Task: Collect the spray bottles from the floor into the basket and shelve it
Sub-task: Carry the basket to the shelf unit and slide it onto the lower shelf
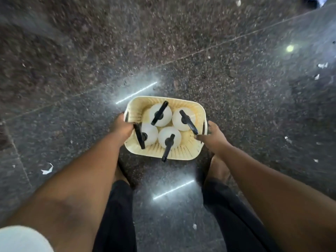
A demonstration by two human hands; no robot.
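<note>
A cream plastic basket is below me, over the dark speckled floor. Several white spray bottles with black trigger heads stand upright in it, one at the back left, one at the back right, others in front. My left hand is closed on the basket's left handle edge. My right hand grips the right rim near its handle slot. Whether the basket rests on the floor or hangs just above it I cannot tell.
My bare feet and dark trouser legs stand just behind the basket. Small white paper scraps lie scattered on the polished stone floor. Bright light streaks reflect near the basket. A dark object shows at the top right corner.
</note>
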